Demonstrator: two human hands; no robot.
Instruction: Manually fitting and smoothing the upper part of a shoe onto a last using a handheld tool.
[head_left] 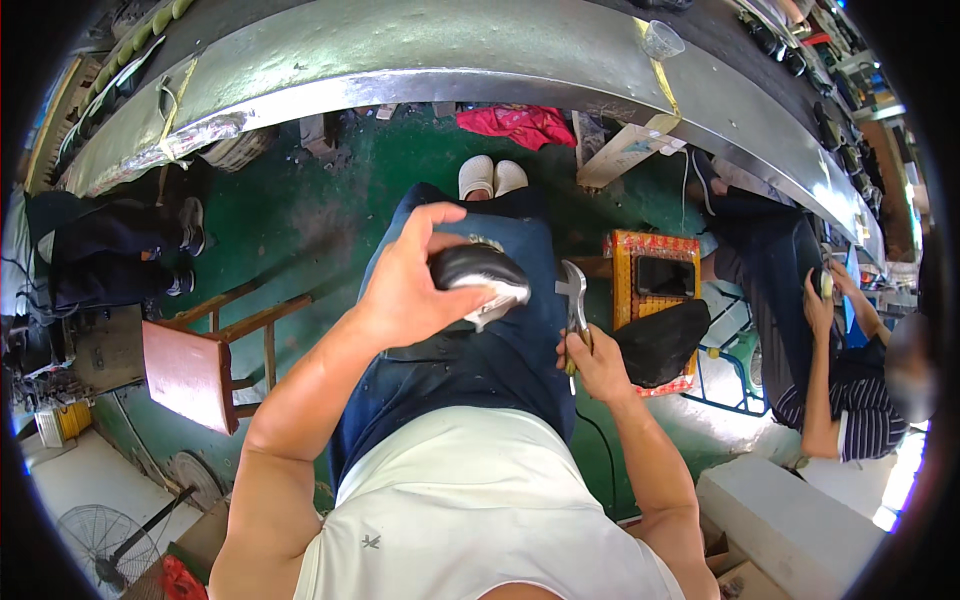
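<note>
Glossy black-and-white rounded shoe piece (478,268), clasped in your left grip (408,290) over dark-blue cloth trousers (455,375), and look, silver metal pincers (574,292), held in your right grip (598,366)

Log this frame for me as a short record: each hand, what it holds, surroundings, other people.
Left hand: the left hand grips a glossy black-and-white piece above the lap
Right hand: the right hand grips a metal tool with a curved head, pointing away from the body
Ahead: long metal-edged bench; red cloth on the floor
Left side: wooden stool
Right side: phone and black cloth-like item on an orange patterned surface
Others: seated co-worker at right
</note>
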